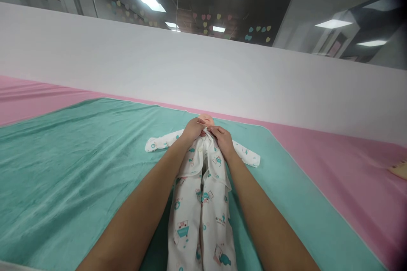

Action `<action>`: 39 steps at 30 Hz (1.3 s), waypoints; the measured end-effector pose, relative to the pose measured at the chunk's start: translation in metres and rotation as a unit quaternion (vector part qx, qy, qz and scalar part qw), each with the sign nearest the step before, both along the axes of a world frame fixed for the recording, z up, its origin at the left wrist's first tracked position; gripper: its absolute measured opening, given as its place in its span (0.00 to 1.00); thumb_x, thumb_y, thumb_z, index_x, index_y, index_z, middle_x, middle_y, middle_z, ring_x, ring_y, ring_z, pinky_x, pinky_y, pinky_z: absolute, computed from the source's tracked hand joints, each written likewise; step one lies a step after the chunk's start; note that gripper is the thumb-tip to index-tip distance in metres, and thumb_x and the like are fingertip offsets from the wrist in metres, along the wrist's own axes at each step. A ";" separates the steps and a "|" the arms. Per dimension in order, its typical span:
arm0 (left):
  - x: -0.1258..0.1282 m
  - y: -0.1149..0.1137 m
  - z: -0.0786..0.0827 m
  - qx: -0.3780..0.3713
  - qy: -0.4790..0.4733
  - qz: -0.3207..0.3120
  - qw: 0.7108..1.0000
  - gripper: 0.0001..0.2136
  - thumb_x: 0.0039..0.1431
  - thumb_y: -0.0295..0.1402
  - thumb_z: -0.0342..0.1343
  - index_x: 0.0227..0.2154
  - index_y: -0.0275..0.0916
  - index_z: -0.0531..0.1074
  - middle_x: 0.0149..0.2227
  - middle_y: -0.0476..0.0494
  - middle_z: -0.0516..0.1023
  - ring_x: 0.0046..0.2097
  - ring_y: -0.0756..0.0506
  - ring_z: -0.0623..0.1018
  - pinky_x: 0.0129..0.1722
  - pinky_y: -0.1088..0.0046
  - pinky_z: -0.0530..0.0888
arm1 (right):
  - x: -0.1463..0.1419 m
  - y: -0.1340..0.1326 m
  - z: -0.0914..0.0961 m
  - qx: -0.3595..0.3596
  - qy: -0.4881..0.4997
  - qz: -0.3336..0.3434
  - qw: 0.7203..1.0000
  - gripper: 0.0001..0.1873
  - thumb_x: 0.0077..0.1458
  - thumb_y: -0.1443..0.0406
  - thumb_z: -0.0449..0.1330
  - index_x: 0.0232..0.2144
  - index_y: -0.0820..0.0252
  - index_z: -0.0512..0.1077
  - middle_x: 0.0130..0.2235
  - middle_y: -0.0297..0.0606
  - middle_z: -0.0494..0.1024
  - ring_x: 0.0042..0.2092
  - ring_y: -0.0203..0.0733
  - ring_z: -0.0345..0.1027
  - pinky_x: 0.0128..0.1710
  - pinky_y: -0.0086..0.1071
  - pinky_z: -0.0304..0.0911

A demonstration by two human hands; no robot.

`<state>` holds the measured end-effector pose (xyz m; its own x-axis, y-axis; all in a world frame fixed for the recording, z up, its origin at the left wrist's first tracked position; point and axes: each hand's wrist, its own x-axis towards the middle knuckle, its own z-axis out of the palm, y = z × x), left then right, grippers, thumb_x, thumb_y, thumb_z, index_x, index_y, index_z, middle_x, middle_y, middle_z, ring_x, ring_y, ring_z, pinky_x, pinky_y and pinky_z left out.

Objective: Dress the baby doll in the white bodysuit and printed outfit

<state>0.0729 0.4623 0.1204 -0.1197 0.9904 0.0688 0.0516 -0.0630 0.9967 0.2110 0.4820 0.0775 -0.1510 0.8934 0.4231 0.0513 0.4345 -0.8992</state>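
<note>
A baby doll (206,119) lies on its back on a teal blanket (79,165), dressed in a white printed onesie (203,194) with sleeves spread to both sides. Only the top of the doll's head shows beyond my hands. My left hand (193,129) is closed on the onesie's fabric at the left of the collar. My right hand (222,139) pinches the fabric at the right of the collar. Both hands meet at the neck opening. The front of the onesie gapes open lower down the chest.
The teal blanket lies on a pink sheet (333,169). A white padded wall (190,63) runs across behind it. A tan object (399,170) sits at the right edge. Ceiling lights and paper hearts show above.
</note>
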 end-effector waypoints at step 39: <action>-0.023 -0.071 -0.036 0.191 0.271 0.004 0.943 0.12 0.58 0.37 0.49 0.41 0.41 0.74 0.34 0.47 0.67 0.37 0.48 0.69 0.42 0.73 0.65 | 0.010 -0.066 0.034 0.025 -0.362 -0.034 0.931 0.19 0.53 0.54 0.54 0.18 0.57 0.57 0.20 0.34 0.64 0.24 0.37 0.54 0.26 0.32 0.46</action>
